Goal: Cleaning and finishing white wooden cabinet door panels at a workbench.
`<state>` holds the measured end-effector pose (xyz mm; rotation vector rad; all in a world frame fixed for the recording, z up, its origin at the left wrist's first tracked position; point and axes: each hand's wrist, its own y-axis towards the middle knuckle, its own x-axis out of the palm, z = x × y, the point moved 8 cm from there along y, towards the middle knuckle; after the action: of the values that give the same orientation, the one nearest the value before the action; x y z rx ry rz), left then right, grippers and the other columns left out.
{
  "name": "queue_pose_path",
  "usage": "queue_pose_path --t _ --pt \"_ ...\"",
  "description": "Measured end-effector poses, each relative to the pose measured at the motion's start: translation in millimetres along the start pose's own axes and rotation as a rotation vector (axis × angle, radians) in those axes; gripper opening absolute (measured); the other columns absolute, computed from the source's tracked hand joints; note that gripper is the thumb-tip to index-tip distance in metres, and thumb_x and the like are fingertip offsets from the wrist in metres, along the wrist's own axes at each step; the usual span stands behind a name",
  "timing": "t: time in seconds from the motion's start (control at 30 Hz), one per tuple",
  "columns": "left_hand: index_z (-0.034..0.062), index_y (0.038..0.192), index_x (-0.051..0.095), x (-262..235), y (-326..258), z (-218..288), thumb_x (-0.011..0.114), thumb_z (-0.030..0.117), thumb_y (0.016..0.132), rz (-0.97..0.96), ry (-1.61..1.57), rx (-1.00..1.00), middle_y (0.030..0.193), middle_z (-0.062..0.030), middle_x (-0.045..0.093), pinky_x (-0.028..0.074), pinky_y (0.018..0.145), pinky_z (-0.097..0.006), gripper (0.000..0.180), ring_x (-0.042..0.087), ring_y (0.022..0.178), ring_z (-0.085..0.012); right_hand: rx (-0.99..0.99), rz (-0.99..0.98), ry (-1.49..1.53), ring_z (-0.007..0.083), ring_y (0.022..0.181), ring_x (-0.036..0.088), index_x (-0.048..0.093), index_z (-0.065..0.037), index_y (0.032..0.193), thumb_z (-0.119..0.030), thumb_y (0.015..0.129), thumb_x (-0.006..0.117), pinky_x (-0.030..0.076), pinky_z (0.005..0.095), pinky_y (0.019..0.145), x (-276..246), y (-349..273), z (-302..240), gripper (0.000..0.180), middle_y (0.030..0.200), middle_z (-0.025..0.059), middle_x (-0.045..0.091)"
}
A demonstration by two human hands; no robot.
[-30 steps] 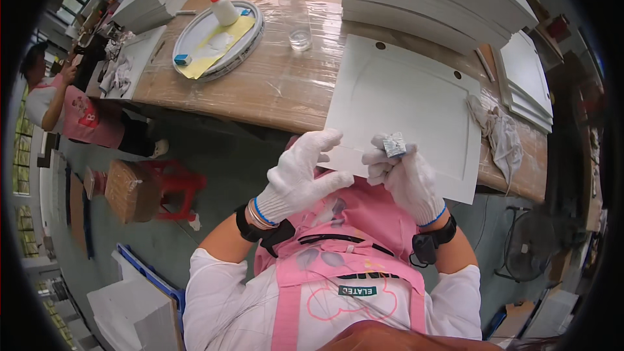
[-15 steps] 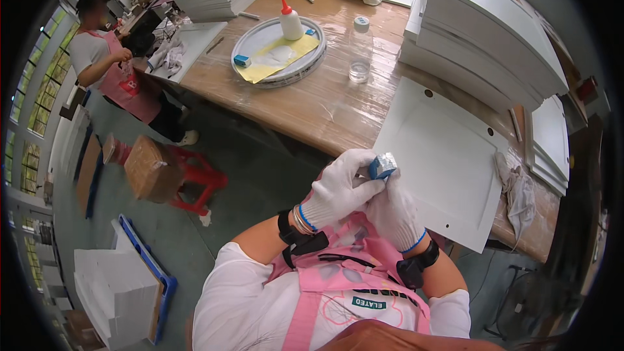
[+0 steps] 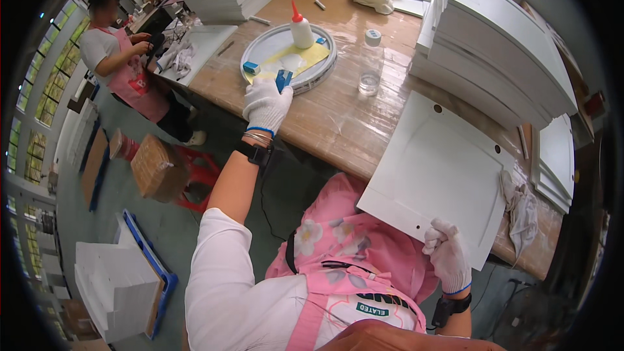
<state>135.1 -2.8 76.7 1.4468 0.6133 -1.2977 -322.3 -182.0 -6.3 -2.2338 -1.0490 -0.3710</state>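
My left hand [image 3: 265,105], in a white knit glove, reaches out to the near rim of a round white lid [image 3: 255,40]. Its fingers are closed on a small blue block [image 3: 283,80]. On the lid lie a yellow sheet [image 3: 314,58] with a white smear, two more small blue pieces, and an upright white squeeze bottle [image 3: 301,34] with a red nozzle. My gloved right hand [image 3: 447,252] is by the near edge of a white panel [image 3: 435,169], its fingers curled with nothing visible in them. The panel lies flat and overhangs the table edge.
A clear bottle [image 3: 370,65] stands on the film-covered table [image 3: 325,114]. Stacks of white panels [image 3: 497,45] rise at the right, near a crumpled cloth [image 3: 520,205]. At the left are a box-topped red stool [image 3: 156,169], stacked white sheets [image 3: 114,289] and another person [image 3: 130,65].
My hands have parted. The left hand has carried the blue block forward and left to the lid, while the right hand has let go and dropped toward the panel's near edge.
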Motion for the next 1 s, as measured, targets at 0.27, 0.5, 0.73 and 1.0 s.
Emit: queue_pose_path --t 0.27,0.5,0.73,1.0 --pt "0.006 0.107 0.069 41.4 52.2 -2.8 0.058 0.052 0.08 -0.077 0.116 0.071 0.109 -0.0224 0.065 0.052 0.085 -0.049 0.054 0.063 0.098 -0.0413 -0.01 0.163 0.032 0.017 0.07 0.054 0.058 0.007 0.111 -0.036 0.097 0.055 0.046 0.0311 0.064 -37.5 -13.9 1.2 0.046 0.083 0.0112 0.06" --pt "0.0067 0.117 0.064 77.0 62.2 -37.3 0.058 0.055 0.079 -0.092 0.111 0.008 0.116 -0.023 0.062 0.051 0.087 -0.05 0.062 0.062 0.103 -0.0426 0.011 0.198 0.017 0.0181 0.07 0.055 0.058 0.008 0.111 -0.037 0.097 0.054 0.047 0.0333 0.065 -49.4 -18.6 5.3 0.047 0.085 0.013 0.062" --pt "0.0005 0.12 0.058 42.1 47.8 -8.8 0.068 0.056 0.076 -0.096 0.097 0.091 0.12 -0.0255 0.059 0.05 0.091 -0.05 0.071 0.059 0.106 -0.0458 -0.041 0.251 -0.016 0.0173 0.073 0.056 0.056 0.011 0.116 -0.029 0.1 0.047 0.049 0.0307 0.066 -76.9 -30.7 -12.7 0.043 0.089 0.0142 0.063" --pt "0.0099 0.144 0.039 9.3 -40.1 14.9 0.066 0.045 0.087 0.229 -0.013 0.264 0.135 -0.0221 0.051 0.045 0.096 -0.05 0.072 0.054 0.114 -0.0433 -0.33 0.488 -0.743 0.0153 0.09 0.062 0.061 0.007 0.119 -0.021 0.1 0.05 0.05 0.0265 0.08 -101.5 -53.9 -124.9 0.035 0.104 0.011 0.067"
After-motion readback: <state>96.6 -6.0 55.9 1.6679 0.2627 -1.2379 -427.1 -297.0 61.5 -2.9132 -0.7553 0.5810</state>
